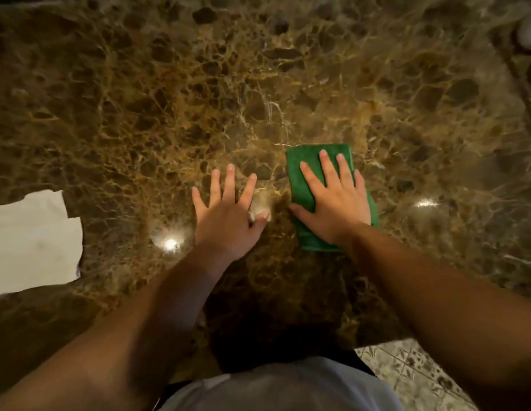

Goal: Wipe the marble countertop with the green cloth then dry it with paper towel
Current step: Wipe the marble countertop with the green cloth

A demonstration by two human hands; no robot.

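Note:
A brown veined marble countertop (199,99) fills the view. A folded green cloth (300,170) lies on it right of centre, and my right hand (332,200) presses flat on top of it with fingers spread. Just left of the cloth, my left hand (228,209) rests flat on the bare marble, fingers apart, holding nothing. A white paper towel (33,241) lies flat at the left edge of the view, well away from both hands.
Pale rounded objects (529,34) sit at the far right edge, blurred. The counter's front edge runs near my body, with patterned floor tiles (406,372) below at lower right. Bright light reflections (170,244) show on the marble.

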